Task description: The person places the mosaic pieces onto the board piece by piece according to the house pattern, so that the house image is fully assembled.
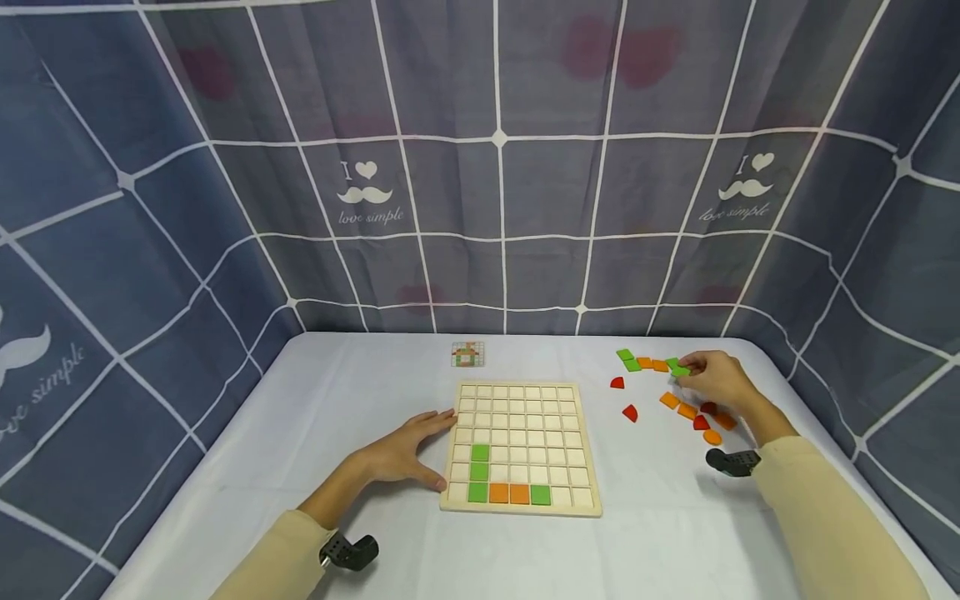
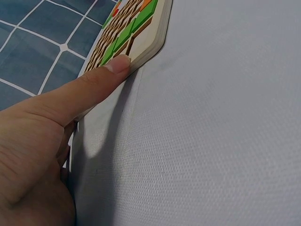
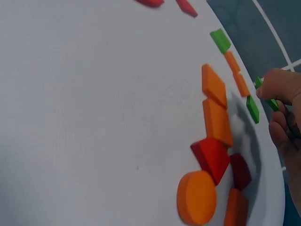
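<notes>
A wooden grid board lies on the white table, with green and orange square tiles set along its left column and bottom row. My left hand rests at the board's left edge, thumb against its side and fingers spread. Over at the right, my right hand pinches a green square tile between thumb and fingers, just above the table. Another green tile lies right below it, beside orange square tiles.
Red quarter-round pieces, orange squares and an orange disc lie scattered on the right. A small pattern card lies behind the board. Grey checked curtains surround the table.
</notes>
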`<action>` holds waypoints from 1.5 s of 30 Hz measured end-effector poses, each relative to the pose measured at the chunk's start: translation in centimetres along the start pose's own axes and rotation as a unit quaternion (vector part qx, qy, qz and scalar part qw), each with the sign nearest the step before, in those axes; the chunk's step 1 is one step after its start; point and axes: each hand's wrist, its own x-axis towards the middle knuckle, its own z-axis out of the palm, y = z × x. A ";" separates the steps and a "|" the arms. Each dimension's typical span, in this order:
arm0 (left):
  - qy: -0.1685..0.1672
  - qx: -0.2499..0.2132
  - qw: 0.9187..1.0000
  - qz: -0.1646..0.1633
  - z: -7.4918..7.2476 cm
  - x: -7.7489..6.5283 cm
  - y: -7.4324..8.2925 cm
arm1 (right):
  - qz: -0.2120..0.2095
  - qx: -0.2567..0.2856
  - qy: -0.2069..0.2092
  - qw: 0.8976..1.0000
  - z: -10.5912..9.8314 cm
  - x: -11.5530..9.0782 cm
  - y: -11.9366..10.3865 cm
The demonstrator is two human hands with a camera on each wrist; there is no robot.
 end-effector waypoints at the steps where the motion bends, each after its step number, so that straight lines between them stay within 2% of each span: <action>1: 0.000 0.000 1.000 -0.002 0.0 -0.1 0.0 | -0.005 0.000 0.000 1.000 0.1 0.0 -0.3; 10: 0.000 -0.004 1.000 -0.003 0.1 -0.2 0.0 | -0.072 0.007 -0.020 0.997 0.9 -0.3 -3.4; 18: 0.000 -0.002 1.000 -0.007 0.1 -0.2 0.0 | -0.151 0.021 -0.031 0.988 2.5 -0.8 -6.0; 29: -0.003 -0.007 1.000 0.003 0.0 -0.2 0.0 | -0.237 0.019 -0.047 0.970 4.3 -2.2 -9.8; 34: -0.002 -0.008 1.000 0.002 0.0 -0.1 0.0 | -0.281 0.026 -0.058 0.958 5.3 -3.3 -11.4; 45: -0.002 -0.009 1.000 0.000 0.0 -0.1 0.1 | -0.339 0.026 -0.097 0.935 7.5 -5.0 -13.9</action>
